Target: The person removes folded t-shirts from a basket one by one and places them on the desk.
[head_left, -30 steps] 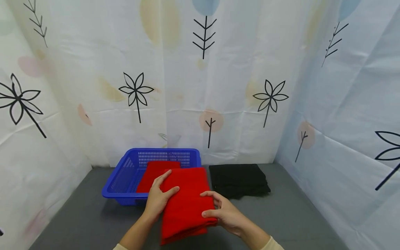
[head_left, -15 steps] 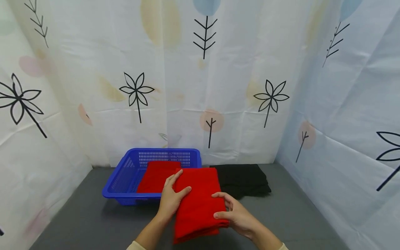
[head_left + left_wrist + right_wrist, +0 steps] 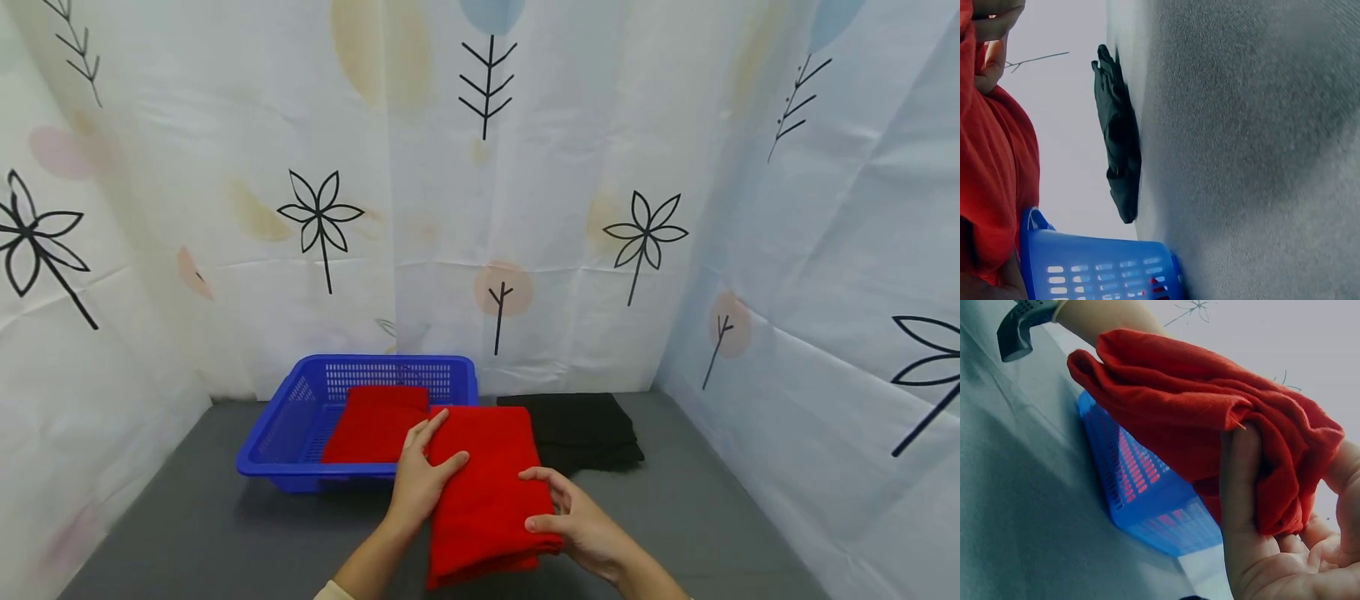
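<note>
Between my two hands is a folded red cloth (image 3: 487, 492), held up over the front of the table beside the basket. My left hand (image 3: 417, 482) grips its left edge, thumb on top and the other fingers partly hidden by the fabric. At the lower right corner, my right hand (image 3: 583, 523) pinches the layers between thumb and fingers. The right wrist view shows several stacked folds of the red cloth (image 3: 1191, 394), with the right hand's (image 3: 1272, 556) fingers beneath and around them. Another folded red cloth (image 3: 371, 423) lies inside the blue basket (image 3: 322, 470).
A folded black cloth (image 3: 588, 429) lies on the grey table (image 3: 180, 500), right of the basket; the held cloth partly covers it in the head view. Patterned white curtains (image 3: 442, 192) stand at the back and both sides. A dark curved object (image 3: 1019, 334) sits at the left wrist.
Both hands have carried the red cloth to the right, away from the front of the basket and partly over the black cloth in view. The grips look the same.
</note>
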Demonstrator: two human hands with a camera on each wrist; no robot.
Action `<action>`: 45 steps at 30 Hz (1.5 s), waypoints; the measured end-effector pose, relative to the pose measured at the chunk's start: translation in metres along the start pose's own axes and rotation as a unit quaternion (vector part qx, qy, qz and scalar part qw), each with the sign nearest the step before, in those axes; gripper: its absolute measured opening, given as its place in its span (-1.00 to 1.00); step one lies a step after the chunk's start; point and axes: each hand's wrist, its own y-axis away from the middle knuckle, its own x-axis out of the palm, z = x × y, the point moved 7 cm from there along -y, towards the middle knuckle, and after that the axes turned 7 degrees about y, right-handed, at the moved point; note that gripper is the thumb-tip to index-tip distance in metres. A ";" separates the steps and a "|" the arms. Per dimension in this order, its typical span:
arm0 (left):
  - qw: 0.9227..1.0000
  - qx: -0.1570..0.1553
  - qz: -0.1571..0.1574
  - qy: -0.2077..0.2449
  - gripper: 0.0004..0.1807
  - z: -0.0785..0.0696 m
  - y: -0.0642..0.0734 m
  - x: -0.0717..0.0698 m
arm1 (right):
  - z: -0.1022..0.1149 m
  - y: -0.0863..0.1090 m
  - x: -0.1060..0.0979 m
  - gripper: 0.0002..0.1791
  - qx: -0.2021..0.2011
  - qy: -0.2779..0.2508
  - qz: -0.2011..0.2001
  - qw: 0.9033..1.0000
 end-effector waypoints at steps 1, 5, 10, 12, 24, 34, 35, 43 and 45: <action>1.000 0.002 0.000 0.000 -0.29 0.000 0.000 0.001 | 0.000 0.001 -0.001 -0.33 0.000 0.002 -0.001 1.000; 1.000 0.010 0.001 0.003 -0.28 -0.002 0.001 0.006 | -0.001 0.003 -0.006 -0.33 0.001 0.013 -0.007 1.000; 1.000 0.012 0.008 -0.005 -0.27 -0.003 0.001 0.011 | -0.002 0.006 -0.010 -0.34 -0.004 0.012 -0.003 1.000; 1.000 0.013 0.015 -0.006 -0.27 -0.003 0.001 0.013 | -0.002 0.008 -0.013 -0.35 -0.007 0.010 -0.001 1.000; 0.999 0.024 0.041 0.004 -0.25 -0.003 0.005 0.032 | -0.006 0.018 -0.029 -0.37 0.002 0.015 -0.001 1.000; 0.998 0.044 0.033 0.025 -0.24 -0.006 0.007 0.061 | -0.012 0.035 -0.052 -0.46 0.008 0.018 -0.024 1.000; 0.998 0.044 0.033 0.025 -0.24 -0.006 0.007 0.063 | -0.013 0.036 -0.054 -0.47 0.009 0.018 -0.026 0.999; 0.997 0.054 0.056 0.017 -0.24 -0.004 0.009 0.080 | -0.016 0.045 -0.067 -0.49 0.005 0.016 -0.024 1.000; 0.996 0.053 0.064 0.022 -0.23 -0.003 0.009 0.084 | -0.018 0.046 -0.069 -0.50 0.003 0.015 -0.019 1.000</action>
